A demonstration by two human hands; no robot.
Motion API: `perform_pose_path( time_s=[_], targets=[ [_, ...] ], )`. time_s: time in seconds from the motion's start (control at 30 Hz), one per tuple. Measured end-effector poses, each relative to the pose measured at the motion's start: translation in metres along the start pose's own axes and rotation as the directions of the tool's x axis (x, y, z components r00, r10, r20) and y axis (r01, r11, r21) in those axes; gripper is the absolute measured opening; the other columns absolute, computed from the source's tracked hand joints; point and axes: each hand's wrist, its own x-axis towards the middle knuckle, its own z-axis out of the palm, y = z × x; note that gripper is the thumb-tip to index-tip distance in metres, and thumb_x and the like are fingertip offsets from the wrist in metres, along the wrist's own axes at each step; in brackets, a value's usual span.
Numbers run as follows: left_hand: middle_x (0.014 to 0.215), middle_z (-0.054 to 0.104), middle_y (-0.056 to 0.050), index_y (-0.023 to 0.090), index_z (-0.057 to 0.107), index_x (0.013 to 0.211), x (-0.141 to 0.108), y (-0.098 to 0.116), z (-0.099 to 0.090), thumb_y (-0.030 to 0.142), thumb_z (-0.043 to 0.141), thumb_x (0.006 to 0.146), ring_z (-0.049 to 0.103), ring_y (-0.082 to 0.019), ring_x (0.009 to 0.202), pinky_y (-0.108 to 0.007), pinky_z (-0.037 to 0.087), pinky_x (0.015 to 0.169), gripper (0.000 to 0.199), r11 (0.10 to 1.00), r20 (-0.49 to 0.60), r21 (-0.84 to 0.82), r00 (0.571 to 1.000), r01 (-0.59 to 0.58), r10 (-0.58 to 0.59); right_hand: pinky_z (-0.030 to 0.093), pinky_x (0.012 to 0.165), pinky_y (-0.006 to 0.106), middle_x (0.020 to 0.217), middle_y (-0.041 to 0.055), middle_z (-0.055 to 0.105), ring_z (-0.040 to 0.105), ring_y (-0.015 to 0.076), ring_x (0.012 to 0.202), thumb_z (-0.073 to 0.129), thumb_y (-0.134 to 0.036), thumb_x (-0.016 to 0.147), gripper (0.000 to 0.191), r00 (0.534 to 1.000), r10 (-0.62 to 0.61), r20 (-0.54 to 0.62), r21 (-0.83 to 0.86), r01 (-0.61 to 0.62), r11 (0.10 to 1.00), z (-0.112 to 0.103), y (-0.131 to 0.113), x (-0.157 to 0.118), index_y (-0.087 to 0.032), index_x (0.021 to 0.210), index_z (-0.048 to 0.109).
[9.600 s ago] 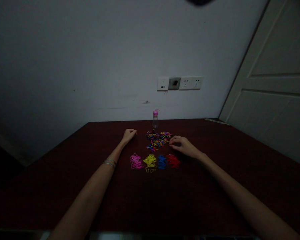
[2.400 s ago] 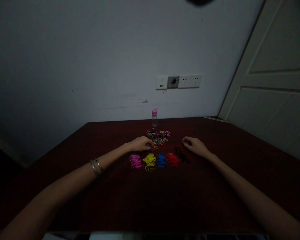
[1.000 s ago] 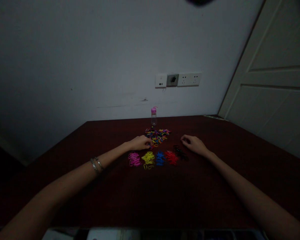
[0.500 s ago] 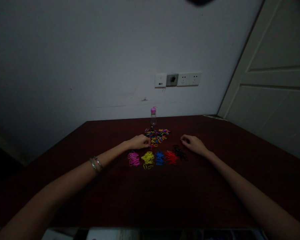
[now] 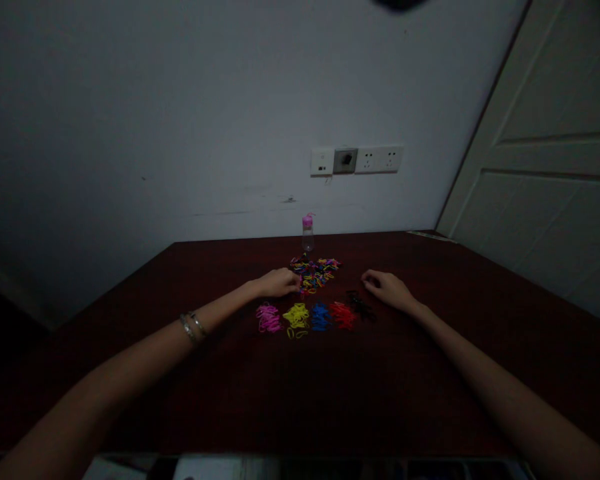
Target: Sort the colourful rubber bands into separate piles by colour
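Small rubber bands lie on the dark red table [image 5: 300, 393]. At the left edge of a mixed-colour pile of rubber bands [image 5: 317, 273], my left hand [image 5: 280, 283] has its fingers closed in a pinch; anything between the fingertips is too small to make out. My right hand [image 5: 387, 288] rests on the table with fingers curled in and nothing visible in them. Just left of it lie black rubber bands [image 5: 361, 308]. Single-colour piles form a row: pink rubber bands [image 5: 269, 318], yellow rubber bands [image 5: 297, 315], blue rubber bands [image 5: 321, 317] and red rubber bands [image 5: 343, 315].
A small clear bottle [image 5: 307, 239] with a pink cap stands behind the mixed pile, near the wall [image 5: 230, 133]. Sockets and switches [image 5: 356, 161] are set in the wall. A pale panelled door [image 5: 545, 160] is at the right. The light is dim.
My left hand has shifted very slightly at the edge of the mixed pile. My right hand and the coloured piles look the same.
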Motion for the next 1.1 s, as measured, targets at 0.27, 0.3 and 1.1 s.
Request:
perform_pose_path(
  time_s=[0.27,0.3,1.1],
  targets=[
    [0.073,0.063,-0.002,0.017,0.066,0.08,-0.0004,0.0036,-0.003,0.024,0.051,0.075,0.053,-0.01,0.062,-0.019,0.032,0.054,0.017,0.999,0.037,-0.015,0.999,0.031,-0.031,0.037,0.056,0.023,0.075,0.002,0.062,0.056,0.0139,0.064,0.045,-0.03,0.078,0.021,1.0,-0.001,-0.005,0.014,0.001,1.0,-0.0007,-0.0004,0.0,-0.022,0.092,0.059],
    [0.074,0.064,-0.002,0.017,0.066,0.08,-0.0006,0.0031,-0.0031,0.024,0.051,0.075,0.053,-0.01,0.062,-0.019,0.032,0.055,0.017,0.999,0.038,-0.023,0.999,0.033,-0.033,0.037,0.056,0.023,0.074,0.0019,0.062,0.055,0.0138,0.063,0.045,-0.03,0.078,0.021,1.0,0.0,-0.007,0.012,0.0,1.0,-0.0005,-0.0002,0.0,-0.023,0.092,0.059],
    [0.067,0.061,-0.001,0.015,0.066,0.074,0.0008,0.004,-0.0025,0.019,0.052,0.07,0.05,-0.009,0.057,-0.018,0.029,0.05,0.016,0.999,0.007,-0.035,0.999,0.042,-0.042,0.036,0.058,0.022,0.078,0.002,0.063,0.056,0.0142,0.067,0.044,-0.029,0.079,0.02,1.0,0.003,-0.001,-0.019,-0.003,1.0,0.001,0.0,0.0005,-0.022,0.092,0.058]
  ],
)
